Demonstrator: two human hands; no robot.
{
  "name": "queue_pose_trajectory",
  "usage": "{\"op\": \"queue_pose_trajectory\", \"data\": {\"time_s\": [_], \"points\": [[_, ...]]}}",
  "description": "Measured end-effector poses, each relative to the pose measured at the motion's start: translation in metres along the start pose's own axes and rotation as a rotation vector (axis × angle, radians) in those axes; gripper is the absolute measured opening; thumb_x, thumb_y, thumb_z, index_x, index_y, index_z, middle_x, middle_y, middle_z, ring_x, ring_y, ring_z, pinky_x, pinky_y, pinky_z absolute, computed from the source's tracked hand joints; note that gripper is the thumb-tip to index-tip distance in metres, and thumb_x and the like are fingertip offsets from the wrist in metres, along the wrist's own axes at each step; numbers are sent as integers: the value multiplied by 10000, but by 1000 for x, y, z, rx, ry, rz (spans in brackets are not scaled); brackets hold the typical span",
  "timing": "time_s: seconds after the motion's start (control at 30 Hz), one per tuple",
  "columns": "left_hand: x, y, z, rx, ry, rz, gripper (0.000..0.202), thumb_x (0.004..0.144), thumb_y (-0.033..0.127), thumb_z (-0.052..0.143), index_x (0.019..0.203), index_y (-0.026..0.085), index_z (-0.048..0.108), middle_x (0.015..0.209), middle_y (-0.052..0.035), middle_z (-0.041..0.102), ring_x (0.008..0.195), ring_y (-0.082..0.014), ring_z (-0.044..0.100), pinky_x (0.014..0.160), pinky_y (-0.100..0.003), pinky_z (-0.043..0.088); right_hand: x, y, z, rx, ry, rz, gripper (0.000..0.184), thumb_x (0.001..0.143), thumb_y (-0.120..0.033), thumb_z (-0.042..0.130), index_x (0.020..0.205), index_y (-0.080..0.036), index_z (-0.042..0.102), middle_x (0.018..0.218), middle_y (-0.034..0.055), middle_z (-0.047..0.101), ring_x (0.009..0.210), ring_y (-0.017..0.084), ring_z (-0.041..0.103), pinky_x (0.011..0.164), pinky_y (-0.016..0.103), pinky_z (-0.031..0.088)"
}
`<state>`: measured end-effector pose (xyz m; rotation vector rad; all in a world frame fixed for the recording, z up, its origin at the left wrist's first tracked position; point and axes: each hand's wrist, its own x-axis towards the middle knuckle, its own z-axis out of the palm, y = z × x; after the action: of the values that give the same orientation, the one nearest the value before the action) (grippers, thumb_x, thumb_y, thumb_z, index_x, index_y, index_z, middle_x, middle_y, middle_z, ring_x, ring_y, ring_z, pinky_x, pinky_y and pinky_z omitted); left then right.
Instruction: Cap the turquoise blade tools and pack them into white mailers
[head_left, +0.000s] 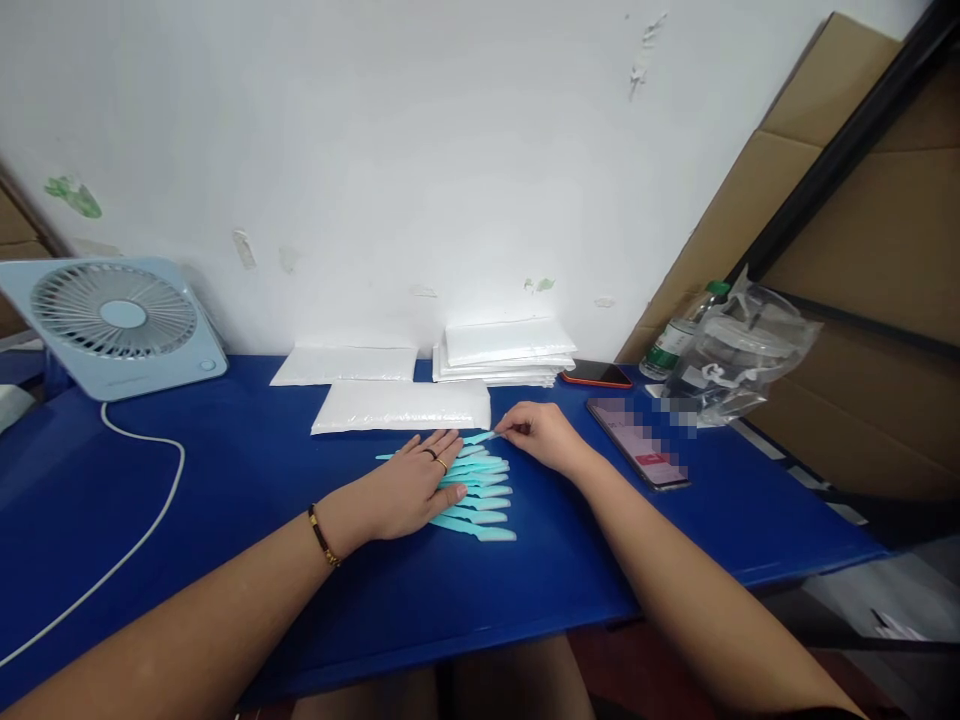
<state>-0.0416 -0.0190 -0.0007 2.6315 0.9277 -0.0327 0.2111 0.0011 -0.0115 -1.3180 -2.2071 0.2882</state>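
Observation:
Several turquoise eyebrow razors [491,517] with pale tips lie side by side in a row on the blue table. My left hand [421,487] rests flat over their handles, fingers stretched out and thumb apart, hiding their left ends. At the far end of the row, my right hand [541,432] pinches the pale tip of the farthest eyebrow razor [478,438] between thumb and fingertips. Just beyond the razors is a padded white packet [401,407], with another white packet [345,364] behind it.
A stack of white packets [502,345] stands against the wall. To the right are an orange-edged phone [598,374], a lit phone [637,445], a bottle [679,335] and a bagged clear cup [731,365]. A blue fan [124,315] with a white cable [169,490] is at left.

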Motion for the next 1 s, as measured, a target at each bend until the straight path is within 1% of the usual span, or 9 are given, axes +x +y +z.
{"op": "queue_pose_trajectory", "data": {"time_s": [0.2,0.37,0.47,0.53,0.6,0.67,0.73,0.9,1.0], "points": [[0,7,-1,9,-24,24,699,898,588,170,1453,176,69,1516,-88,44,1395,-242,23,1109,-416,116,-1,-8,5,134,-56,41,119,748,-164,614,812,-179,714,787,24,678,642,110,588,603,212,448],[-1,7,-4,-5,-46,30,702,897,587,167,1453,171,64,1517,-92,40,1394,-243,10,1113,-424,92,0,-14,9,127,-69,67,110,762,-193,609,804,-171,709,743,17,665,613,102,570,592,212,435],[-2,5,-5,-2,-44,47,824,833,659,288,1453,184,25,1518,-102,42,1393,-263,34,1109,-429,102,-1,-22,1,128,-74,76,154,778,-261,609,869,-171,695,797,31,651,650,112,570,615,229,442],[-3,5,-5,-2,-39,49,977,736,713,422,1452,183,18,1519,-118,51,1389,-291,61,1105,-444,107,-5,-30,-8,129,-91,53,285,766,-354,627,989,-181,663,940,61,626,794,150,579,675,256,457],[-4,6,-5,-9,-17,29,1041,678,720,500,1449,171,66,1517,-132,96,1380,-308,105,1098,-441,140,-11,-39,-16,113,-159,15,534,696,-452,675,1157,-197,582,1101,88,561,993,208,532,785,309,455],[-3,7,-4,-22,37,12,952,707,681,513,1431,168,169,1491,-136,209,1354,-297,198,1074,-404,215,-19,-49,-19,67,-269,-20,814,593,-500,731,1297,-198,456,1207,108,485,1124,260,446,895,375,415],[-2,8,-3,-22,116,22,785,767,604,512,1387,183,278,1414,-122,349,1292,-273,306,1033,-369,281,-24,-58,-18,-2,-349,-34,929,547,-488,751,1344,-184,384,1229,117,448,1144,285,410,931,411,386],[2,10,3,26,223,16,422,826,419,539,1175,190,473,1114,-86,538,1057,-244,469,872,-343,390,-25,-76,-7,-120,-377,-31,417,698,-220,588,1103,-154,517,1019,91,512,974,225,477,795,321,430],[4,13,6,56,236,31,210,848,322,515,999,176,512,985,-66,563,908,-212,517,781,-320,417,-22,-84,-2,-197,-398,-42,299,690,-114,508,988,-139,506,935,85,534,868,196,499,711,284,419]]}}
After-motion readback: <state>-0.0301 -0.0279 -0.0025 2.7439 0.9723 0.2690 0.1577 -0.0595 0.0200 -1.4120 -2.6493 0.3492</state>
